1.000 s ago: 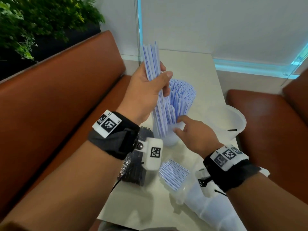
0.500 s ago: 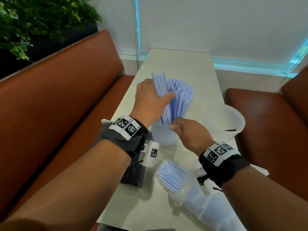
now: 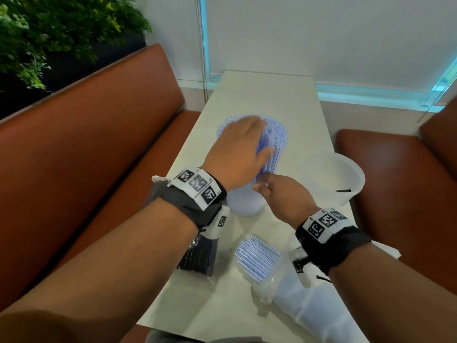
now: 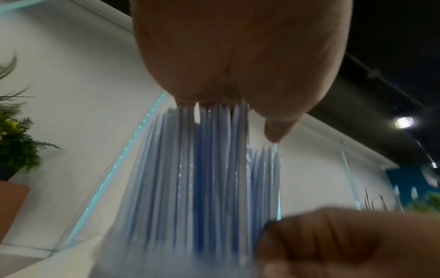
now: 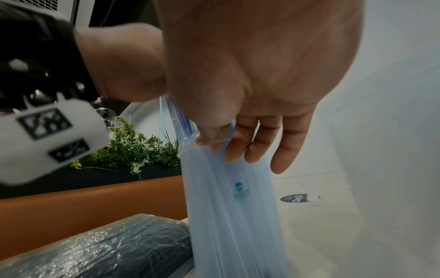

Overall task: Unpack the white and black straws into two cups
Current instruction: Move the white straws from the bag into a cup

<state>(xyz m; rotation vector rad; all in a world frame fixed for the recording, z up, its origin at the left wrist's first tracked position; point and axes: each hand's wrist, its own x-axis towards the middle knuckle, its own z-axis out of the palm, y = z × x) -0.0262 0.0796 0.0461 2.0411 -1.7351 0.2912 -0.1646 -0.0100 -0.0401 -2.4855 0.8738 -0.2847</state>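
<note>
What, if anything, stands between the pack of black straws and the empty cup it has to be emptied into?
The black straws, still wrapped, lie at the table's near left edge; the empty cup stands at the far right. Between them stand the cup of white straws and both forearms, with the left hand on the straw tops and the right hand at the cup's rim.

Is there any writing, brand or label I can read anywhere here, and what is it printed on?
"ClayG": on a dark oval sticker on the table.
Blue round logo with a word beneath, on the cup of white straws: too blurred to read.
Black-and-white square code tags on the wristbands: patterns, no words.
</note>
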